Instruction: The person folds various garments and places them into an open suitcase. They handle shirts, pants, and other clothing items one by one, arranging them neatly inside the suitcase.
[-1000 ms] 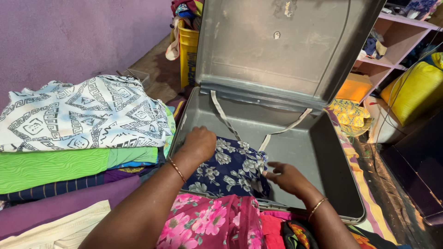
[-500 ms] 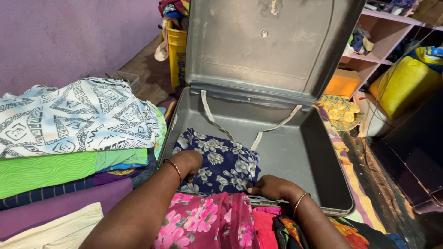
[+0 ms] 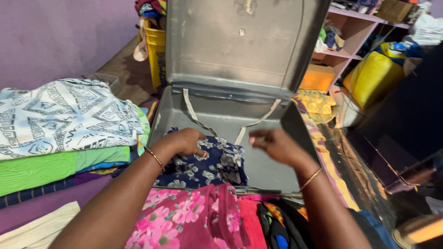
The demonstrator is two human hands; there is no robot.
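Case: the grey metal suitcase (image 3: 258, 120) stood open, its lid (image 3: 240, 41) propped upright beyond the fingers, two pale straps (image 3: 196, 115) hanging down its back wall.

Garment packed: one folded navy floral cloth (image 3: 207, 163) lay flat on the case floor at the near left, directly under the left fingers.

Left hand: the left hand (image 3: 184, 142) rested on the cloth's upper edge, fingers curled and pressing it down rather than lifting it.

Right hand: the right hand (image 3: 274, 144) hovered above the bare case floor, just right of the cloth, fingers loosely bent and holding nothing.

Space left: to the right of both hands the case floor showed bare metal; most of the case appeared unfilled.

Waiting, near side: a pink floral garment (image 3: 184, 216) and darker clothes lay below the wrists, outside the rim.

Waiting, left: a folded stack (image 3: 64, 138), patterned white on green, sat well left of the left fingers.

Judged progress: early; one piece in, many seemingly unpacked.
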